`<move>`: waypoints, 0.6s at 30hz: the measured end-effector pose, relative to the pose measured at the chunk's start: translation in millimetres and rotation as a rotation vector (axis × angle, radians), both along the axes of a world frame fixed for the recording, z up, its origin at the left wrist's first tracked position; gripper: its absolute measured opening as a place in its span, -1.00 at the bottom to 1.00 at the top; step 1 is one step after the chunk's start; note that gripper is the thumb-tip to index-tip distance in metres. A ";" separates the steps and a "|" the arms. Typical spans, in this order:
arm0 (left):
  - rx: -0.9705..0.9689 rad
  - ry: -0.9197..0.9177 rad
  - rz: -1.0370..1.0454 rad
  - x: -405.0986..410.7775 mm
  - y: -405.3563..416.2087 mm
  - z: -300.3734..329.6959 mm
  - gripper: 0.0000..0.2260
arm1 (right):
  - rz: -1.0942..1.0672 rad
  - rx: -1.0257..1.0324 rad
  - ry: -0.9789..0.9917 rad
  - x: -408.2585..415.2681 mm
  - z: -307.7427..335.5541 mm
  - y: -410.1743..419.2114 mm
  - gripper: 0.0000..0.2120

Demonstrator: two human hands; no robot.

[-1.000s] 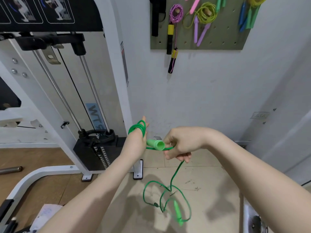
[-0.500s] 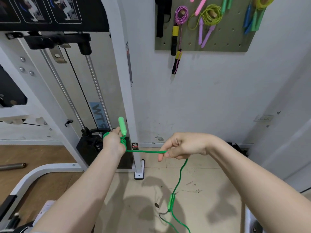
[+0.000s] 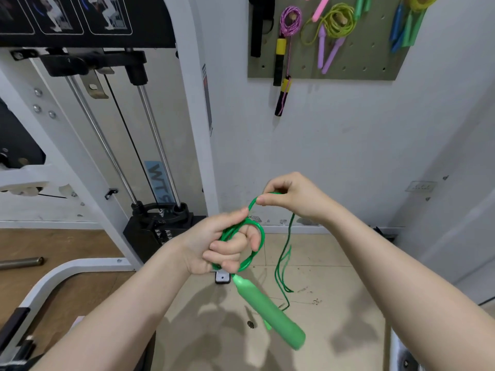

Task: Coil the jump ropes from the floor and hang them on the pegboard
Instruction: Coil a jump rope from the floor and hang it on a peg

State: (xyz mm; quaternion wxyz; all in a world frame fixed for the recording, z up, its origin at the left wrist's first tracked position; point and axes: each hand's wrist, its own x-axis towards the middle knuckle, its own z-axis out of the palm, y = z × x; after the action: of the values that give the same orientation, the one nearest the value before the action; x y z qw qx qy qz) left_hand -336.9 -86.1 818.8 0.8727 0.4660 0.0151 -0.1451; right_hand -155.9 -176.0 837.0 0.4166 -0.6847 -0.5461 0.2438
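Note:
A green jump rope is being wound in front of me. My left hand grips several loops of the green cord, and one green handle hangs down from that fist. My right hand pinches the cord just above and to the right, with the loose length trailing down toward the tiled floor. The olive pegboard hangs high on the white wall. On it hang a pink cord with black and yellow handles, a yellow-green rope with purple handles and more ropes at the right.
A white cable weight machine with a black weight stack stands to the left, its foot plate just below my left hand. A metal bar lies on the wooden floor at far left. A wall corner closes the right side.
My left hand turned, so the handle that pointed up now hangs down. My right hand rose and came in close above the left, laying another loop. The trailing cord lifted off the floor.

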 end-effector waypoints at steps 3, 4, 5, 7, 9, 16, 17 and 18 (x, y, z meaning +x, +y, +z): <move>-0.311 -0.188 -0.176 5.7 -5.3 5.9 -0.58 | -0.015 0.088 0.171 -8.5 -4.0 3.8 -0.84; -0.358 -0.209 -0.145 7.7 -6.8 6.1 -0.58 | 0.006 0.085 0.205 -12.3 -7.7 5.0 -0.82; -0.388 -0.212 -0.105 8.6 -7.3 6.8 -0.58 | 0.034 0.054 0.214 -16.6 -13.0 6.0 -0.79; -0.412 -0.217 0.007 14.8 -9.1 6.7 -0.57 | 0.123 -0.079 0.149 -24.3 -23.9 2.3 -0.73; -0.237 -0.090 0.253 19.5 -3.7 -0.6 -0.56 | 0.234 -0.261 -0.060 -28.6 -32.1 -6.9 -0.76; 0.188 0.197 0.860 23.3 3.0 -76.3 -0.66 | 0.483 -0.726 -0.508 -45.5 -31.4 -26.5 -0.79; 0.353 0.212 0.817 23.6 -0.6 -82.0 -0.65 | 0.496 -0.699 -0.547 -48.2 -25.4 -25.9 -0.78; 0.529 0.185 0.745 24.1 -4.8 -86.1 -0.69 | 0.487 -0.628 -0.558 -49.6 -19.5 -23.8 -0.80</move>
State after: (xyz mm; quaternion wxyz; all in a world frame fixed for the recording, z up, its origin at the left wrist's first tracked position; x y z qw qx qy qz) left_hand -312.7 -91.0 732.7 0.7114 0.6207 0.2956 0.1460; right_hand -205.5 -199.8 817.4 -0.0420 -0.6687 -0.6815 0.2943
